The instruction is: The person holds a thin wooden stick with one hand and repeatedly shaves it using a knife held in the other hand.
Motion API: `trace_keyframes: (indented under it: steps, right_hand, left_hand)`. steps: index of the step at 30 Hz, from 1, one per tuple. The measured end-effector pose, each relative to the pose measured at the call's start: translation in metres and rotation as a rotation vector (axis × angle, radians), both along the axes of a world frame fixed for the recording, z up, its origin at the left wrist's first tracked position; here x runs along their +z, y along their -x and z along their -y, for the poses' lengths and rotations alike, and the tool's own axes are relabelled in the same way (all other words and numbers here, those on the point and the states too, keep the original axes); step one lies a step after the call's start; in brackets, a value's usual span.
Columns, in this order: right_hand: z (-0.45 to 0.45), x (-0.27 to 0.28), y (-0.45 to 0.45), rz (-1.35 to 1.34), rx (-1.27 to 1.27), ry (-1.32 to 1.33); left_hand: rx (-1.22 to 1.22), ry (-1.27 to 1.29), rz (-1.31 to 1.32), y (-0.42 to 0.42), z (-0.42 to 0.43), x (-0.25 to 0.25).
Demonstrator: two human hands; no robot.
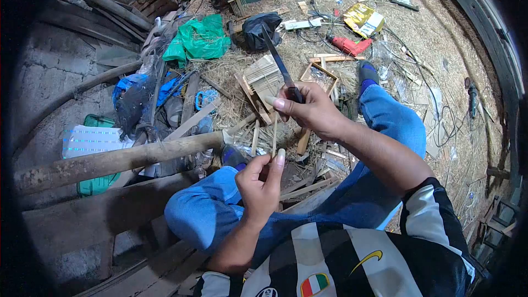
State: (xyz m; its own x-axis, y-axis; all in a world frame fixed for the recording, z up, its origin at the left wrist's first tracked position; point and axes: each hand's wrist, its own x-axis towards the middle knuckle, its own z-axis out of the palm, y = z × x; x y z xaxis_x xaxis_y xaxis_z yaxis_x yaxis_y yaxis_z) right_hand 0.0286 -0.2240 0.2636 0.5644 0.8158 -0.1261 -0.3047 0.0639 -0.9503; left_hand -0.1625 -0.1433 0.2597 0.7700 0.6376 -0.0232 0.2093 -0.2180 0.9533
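My right hand [311, 109] is closed round the dark handle of a knife [279, 60], whose long blade points up and away from me. Between the thumb and finger of my left hand [260, 186] is a thin wooden stick [275, 135], standing nearly upright. The stick's upper end comes up to my right thumb; whether that thumb touches it I cannot tell. Just beyond my hands, a small wooden frame holding a bundle of pale sticks [264, 78] rests on the ground.
A thick bamboo pole [121, 159] crosses at left, near my knee. Beyond lie a green plastic bag [201, 38], a black bag [261, 30], a red power drill [349, 45] with cables, and a yellow packet [363, 20]. Wood scraps and straw litter the ground.
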Motion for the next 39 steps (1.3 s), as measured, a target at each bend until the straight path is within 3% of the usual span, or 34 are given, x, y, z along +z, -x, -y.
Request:
trace_keyframes:
  steps: [25, 32, 34, 35, 39]
  right_hand:
    - [-0.003, -0.005, 0.0, 0.205, -0.066, 0.069]
    - [0.003, -0.014, 0.001, 0.47, -0.069, 0.001]
    - [0.005, -0.008, 0.006, 0.859, -0.036, 0.153]
    - [0.008, -0.001, 0.012, 0.914, 0.027, 0.27]
    - [0.007, -0.001, 0.031, 1.126, 0.055, 0.239]
  left_hand:
    - [-0.04, 0.26, -0.01, -0.005, -0.001, -0.005]
    - [-0.026, 0.5, -0.017, -0.007, -0.003, 0.006]
    - [0.015, 0.511, 0.021, -0.008, -0.006, 0.004]
    - [0.021, 0.504, 0.022, -0.008, -0.008, 0.006]
    - [0.064, 0.553, 0.068, -0.006, -0.012, 0.005]
